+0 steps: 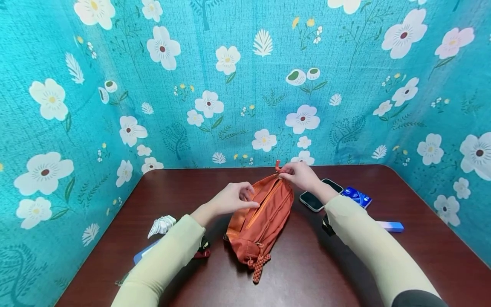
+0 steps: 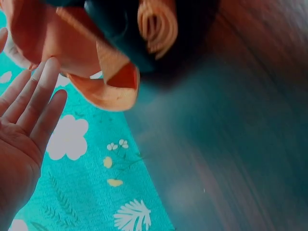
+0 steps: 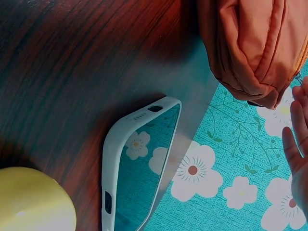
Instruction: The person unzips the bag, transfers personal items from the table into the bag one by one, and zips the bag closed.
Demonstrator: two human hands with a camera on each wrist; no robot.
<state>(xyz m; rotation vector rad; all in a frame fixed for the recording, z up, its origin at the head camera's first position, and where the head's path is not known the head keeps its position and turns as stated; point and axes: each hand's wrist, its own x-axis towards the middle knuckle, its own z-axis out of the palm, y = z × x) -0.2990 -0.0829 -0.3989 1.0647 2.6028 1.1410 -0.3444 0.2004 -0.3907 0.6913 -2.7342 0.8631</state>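
Observation:
A rust-orange fabric bag (image 1: pixel 264 217) with an orange zipper (image 1: pixel 261 209) along its top lies mid-table. A braided cord (image 1: pixel 260 266) hangs at its near end. My right hand (image 1: pixel 303 175) pinches the zipper pull at the bag's far end; in the right wrist view a small metal piece (image 3: pixel 298 78) shows beside the fingertips. Over the bag's left side is my left hand (image 1: pixel 232 198), its fingers loosely bent. In the left wrist view the left hand (image 2: pixel 29 110) has fairly straight fingers against or close to the bag (image 2: pixel 72 43); contact is unclear.
Right of the bag lie a phone (image 1: pixel 311 201), a second dark-faced device (image 1: pixel 332 185), a blue packet (image 1: pixel 357 197) and a blue-white box (image 1: pixel 391 226). Left are a white crumpled item (image 1: pixel 162 226), a blue item (image 1: pixel 142 254) and a dark red item (image 1: pixel 202 254), partly behind the sleeve.

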